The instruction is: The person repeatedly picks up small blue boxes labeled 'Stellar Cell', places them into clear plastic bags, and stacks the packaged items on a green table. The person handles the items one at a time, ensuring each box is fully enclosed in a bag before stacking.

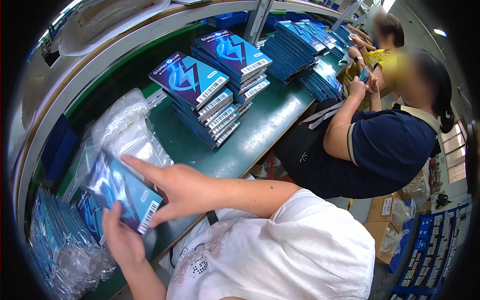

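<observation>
Between my two hands is a flat blue and purple box (122,187) with a lightning-bolt design and a white barcode strip on its lower right edge. My right hand (172,185) grips its right side, fingers over the far edge and thumb near the barcode. My left hand (122,240) holds it from the near side, thumb on the front face. The box's far left end shines and is blurred; I cannot tell whether film covers it. Just beyond lies a heap of clear plastic bags (132,132) on the green table (200,167).
Two tall stacks of similar boxes (192,82) stand ahead, with more stacks (295,47) farther right. Wrapped boxes (55,225) and crumpled clear film (82,262) are at the near left. A co-worker in navy (390,140) sits to the right. A metal post (258,22) rises behind the stacks.
</observation>
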Demonstrator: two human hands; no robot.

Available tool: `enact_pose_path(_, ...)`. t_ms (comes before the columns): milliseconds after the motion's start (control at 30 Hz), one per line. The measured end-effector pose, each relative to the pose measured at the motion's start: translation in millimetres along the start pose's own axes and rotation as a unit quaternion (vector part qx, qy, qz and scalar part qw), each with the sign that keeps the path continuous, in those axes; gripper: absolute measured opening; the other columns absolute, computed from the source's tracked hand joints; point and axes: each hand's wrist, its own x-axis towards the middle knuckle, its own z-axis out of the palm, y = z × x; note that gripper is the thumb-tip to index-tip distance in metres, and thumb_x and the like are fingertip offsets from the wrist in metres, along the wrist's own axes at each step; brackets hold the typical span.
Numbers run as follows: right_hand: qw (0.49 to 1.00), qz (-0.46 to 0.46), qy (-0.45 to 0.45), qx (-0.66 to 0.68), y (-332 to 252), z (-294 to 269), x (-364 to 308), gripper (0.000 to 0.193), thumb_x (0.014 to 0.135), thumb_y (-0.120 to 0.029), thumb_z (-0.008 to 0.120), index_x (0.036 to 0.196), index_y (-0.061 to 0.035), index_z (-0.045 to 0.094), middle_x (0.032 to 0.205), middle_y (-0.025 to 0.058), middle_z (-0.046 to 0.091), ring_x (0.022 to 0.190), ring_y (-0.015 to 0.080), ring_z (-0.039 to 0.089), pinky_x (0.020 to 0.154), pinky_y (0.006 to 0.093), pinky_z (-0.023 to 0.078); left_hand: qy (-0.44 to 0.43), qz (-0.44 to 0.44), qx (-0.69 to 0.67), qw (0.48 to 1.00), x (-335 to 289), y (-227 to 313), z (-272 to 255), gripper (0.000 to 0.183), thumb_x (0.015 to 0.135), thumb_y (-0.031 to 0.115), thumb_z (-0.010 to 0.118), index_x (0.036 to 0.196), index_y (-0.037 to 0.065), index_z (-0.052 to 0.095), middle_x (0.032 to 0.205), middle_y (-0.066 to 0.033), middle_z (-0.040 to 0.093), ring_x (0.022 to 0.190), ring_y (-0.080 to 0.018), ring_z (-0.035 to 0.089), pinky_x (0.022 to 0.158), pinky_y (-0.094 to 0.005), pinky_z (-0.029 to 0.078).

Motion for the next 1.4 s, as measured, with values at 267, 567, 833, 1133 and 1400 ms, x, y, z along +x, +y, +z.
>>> enact_pose_path(267,0.932,-0.267,0.244,0.018,-12,14,7,0.027,0.075,0.006,0.057,0.1,-0.0027,0.062,0.079,0.0098,0.057,0.064,0.0241,0.055,0.056,0.0314,0.044,-0.164,-0.106,0.053,0.979,-20,8,20,0.048,0.1,0.038,0.034,0.131,0.002,0.043,0.124,-0.0094,0.054,0.112,-0.0175,0.055,0.091,-0.0368,0.046)
enact_pose_path(567,0.949,-0.287,-0.028,0.128,-10,47,7,0.055,0.074,-0.011,0.068,0.125,-0.0061,0.051,0.101,0.0154,0.053,0.088,0.0306,0.055,0.076,0.0394,0.047,0.04,0.086,0.121,0.988,-16,27,-10,0.047,0.084,0.01,0.05,0.128,-0.005,0.046,0.129,-0.0122,0.049,0.112,-0.023,0.053,0.094,-0.0361,0.043)
enact_pose_path(833,0.963,-0.262,0.068,0.014,-7,-9,17,0.039,0.074,-0.004,0.069,0.112,0.0026,0.061,0.098,0.0142,0.062,0.079,0.0217,0.059,0.069,0.03,0.049,0.141,0.209,0.805,0.536,1,-1,-70,0.057,0.088,0.019,0.055,0.135,-0.007,0.035,0.144,-0.0272,0.028,0.137,-0.0419,0.021,0.112,-0.0462,0.017)
enact_pose_path(1133,0.863,-0.042,0.226,-0.451,10,-112,60,0.046,0.085,-0.032,0.064,0.11,0.0064,0.061,0.115,0.0184,0.059,0.107,0.0278,0.056,0.093,0.035,0.043,-0.193,0.247,0.738,0.597,15,17,-10,0.036,0.081,0.007,0.062,0.117,0.005,0.06,0.136,-0.0136,0.046,0.132,-0.0337,0.036,0.107,-0.0434,0.029)
enact_pose_path(1400,0.814,-0.19,0.29,-0.465,13,-75,58,0.041,0.083,-0.025,0.065,0.11,0.0043,0.059,0.112,0.0261,0.057,0.106,0.0402,0.054,0.09,0.0445,0.044,-0.18,0.221,0.699,0.656,21,10,-2,0.06,0.076,0.022,0.071,0.132,0.015,0.05,0.147,-0.0151,0.03,0.137,-0.0373,0.024,0.111,-0.0457,0.022)
